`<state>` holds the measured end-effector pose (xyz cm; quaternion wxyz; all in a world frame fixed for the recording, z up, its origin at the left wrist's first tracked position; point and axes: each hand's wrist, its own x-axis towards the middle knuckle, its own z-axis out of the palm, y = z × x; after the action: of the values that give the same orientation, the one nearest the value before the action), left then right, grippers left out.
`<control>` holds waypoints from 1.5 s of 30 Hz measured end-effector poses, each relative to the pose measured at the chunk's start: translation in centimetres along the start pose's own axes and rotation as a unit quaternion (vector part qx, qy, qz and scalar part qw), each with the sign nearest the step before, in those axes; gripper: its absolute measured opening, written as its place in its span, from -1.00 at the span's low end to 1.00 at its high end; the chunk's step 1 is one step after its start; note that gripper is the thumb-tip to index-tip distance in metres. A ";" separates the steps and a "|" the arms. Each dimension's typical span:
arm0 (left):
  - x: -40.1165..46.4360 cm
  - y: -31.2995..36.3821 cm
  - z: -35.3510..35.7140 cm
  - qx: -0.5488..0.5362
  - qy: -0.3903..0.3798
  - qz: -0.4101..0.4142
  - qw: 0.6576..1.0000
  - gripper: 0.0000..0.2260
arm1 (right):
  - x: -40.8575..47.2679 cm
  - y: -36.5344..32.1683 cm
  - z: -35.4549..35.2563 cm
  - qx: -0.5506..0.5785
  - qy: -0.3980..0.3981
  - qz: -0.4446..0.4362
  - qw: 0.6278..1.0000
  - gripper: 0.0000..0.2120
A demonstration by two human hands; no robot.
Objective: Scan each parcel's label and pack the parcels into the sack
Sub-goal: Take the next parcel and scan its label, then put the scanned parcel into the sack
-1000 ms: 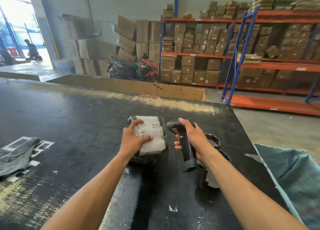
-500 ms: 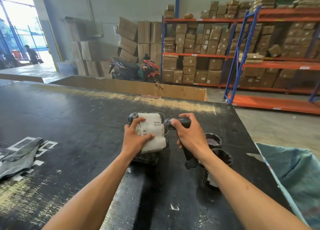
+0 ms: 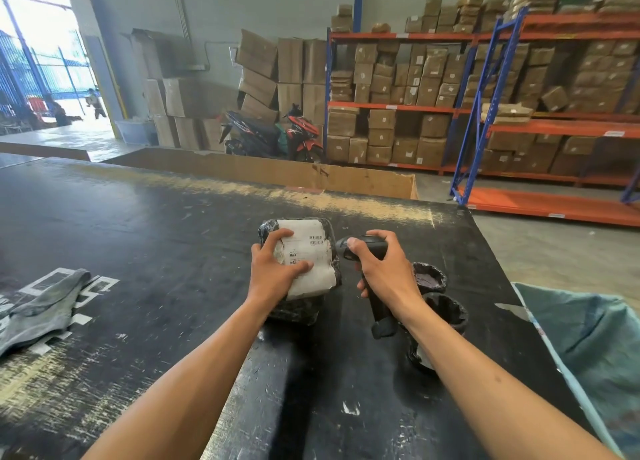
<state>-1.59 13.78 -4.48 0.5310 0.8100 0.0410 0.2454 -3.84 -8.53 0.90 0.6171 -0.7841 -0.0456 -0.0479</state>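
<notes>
A black-wrapped parcel (image 3: 304, 300) with a white label (image 3: 310, 251) lies on the black table (image 3: 138, 234), tilted up toward me. My left hand (image 3: 273, 269) grips it across the label. My right hand (image 3: 381, 269) holds a black barcode scanner (image 3: 379, 309) by its handle, its head pointing left at the label, a little apart from it. Two more black-wrapped parcels (image 3: 429, 277) (image 3: 443, 312) lie right behind my right wrist, partly hidden. The teal sack (image 3: 588, 348) hangs open at the table's right edge.
A grey cloth (image 3: 45, 310) lies on the table's left side over white markings. A long cardboard box (image 3: 277, 172) stands beyond the far edge. Shelving with cartons (image 3: 485, 88) and a motorbike (image 3: 273, 135) fill the background. People (image 3: 93, 102) are near the doorway.
My right hand has brought the scanner up and left so its head points at the label. My left hand has tipped the parcel up slightly.
</notes>
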 end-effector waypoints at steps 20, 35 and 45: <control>-0.8 0.6 -0.8 -0.069 0.079 -0.007 0.994 -0.43 | -4.2 13.3 5.0 -0.125 -0.049 0.228 0.964 -0.44; -2.2 5.9 7.6 -0.248 -0.021 -0.033 0.968 -0.46 | -0.6 5.2 -7.2 -0.108 0.086 -0.014 0.990 -0.56; -6.2 15.5 22.1 -0.309 -0.152 -0.031 0.938 -0.84 | 1.4 7.3 -23.0 -0.057 0.074 -0.059 0.994 -0.26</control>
<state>-0.31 -13.50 -0.04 0.7620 0.6324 -0.0933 0.1031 -1.93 -32.58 -0.56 0.5690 -0.8084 -0.0431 -0.1444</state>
